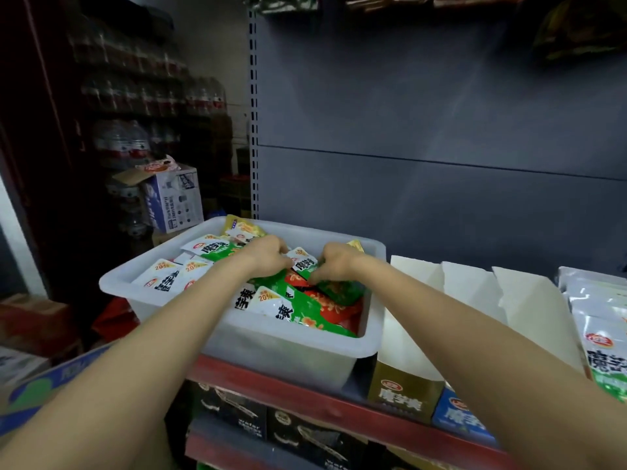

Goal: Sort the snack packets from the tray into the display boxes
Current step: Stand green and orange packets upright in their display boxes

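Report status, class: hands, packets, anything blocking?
Both hands in the tray: left hand and right hand gripping green packets. Display boxes on the right, gold-fronted one open and unfilled. Nothing blocking.

Both hands reach into a white plastic tray (285,347) that stands on a red-edged shelf (305,398). The tray is full of snack packets (298,307), mostly green and white, some red or yellow. The left hand (268,257) has its fingers curled down on the packets near the middle of the tray. The right hand (334,262) pinches a green packet (339,288) just beside it. Right of the tray, touching it, stand open display boxes (407,388), gold and blue in front, with white flaps up.
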The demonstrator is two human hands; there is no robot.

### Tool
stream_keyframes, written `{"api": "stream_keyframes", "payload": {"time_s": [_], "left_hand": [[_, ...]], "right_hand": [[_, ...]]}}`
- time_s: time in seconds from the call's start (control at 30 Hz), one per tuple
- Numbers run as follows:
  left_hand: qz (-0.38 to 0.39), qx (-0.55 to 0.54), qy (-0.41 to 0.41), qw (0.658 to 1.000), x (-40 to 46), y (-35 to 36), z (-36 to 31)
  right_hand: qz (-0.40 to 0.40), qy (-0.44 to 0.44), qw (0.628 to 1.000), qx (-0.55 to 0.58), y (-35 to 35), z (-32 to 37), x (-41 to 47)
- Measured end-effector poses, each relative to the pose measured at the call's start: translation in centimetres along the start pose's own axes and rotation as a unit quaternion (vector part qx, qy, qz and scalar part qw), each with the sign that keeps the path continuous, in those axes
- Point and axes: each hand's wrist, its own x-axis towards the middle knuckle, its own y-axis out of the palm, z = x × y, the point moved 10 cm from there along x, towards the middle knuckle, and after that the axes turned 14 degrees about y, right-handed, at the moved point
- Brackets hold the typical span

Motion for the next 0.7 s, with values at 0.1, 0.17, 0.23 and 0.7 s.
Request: {"api": "stream_keyframes", "payload": {"time_s": [0.1,0.17,0.23,0.7], "left_hand": [[-0.056,-0.08,-0.019,0.995,-0.3,-0.9,0.4],[-0.113,-0.147,-0.046,0.982,-0.8,-1.6,0.8],[-0.162,-0.201,-0.072,0.963,-1.5,-2.3,0.9],[-0.207,-0.453,0.063,0.865,-5.2,-2.2,-13.3]], "right_hand": [[-0.037,0.007,0.999,0.038,-1.0,-0.3,-0.6],[-0.066,0.003,0.996,0.063,-1.9,0.0,-1.4],[-0.096,-0.003,0.99,0.108,-2.8,0.2,-2.2],[-0.209,-0.13,0.85,0.465,-9.4,-9.7,-12.4]]}}
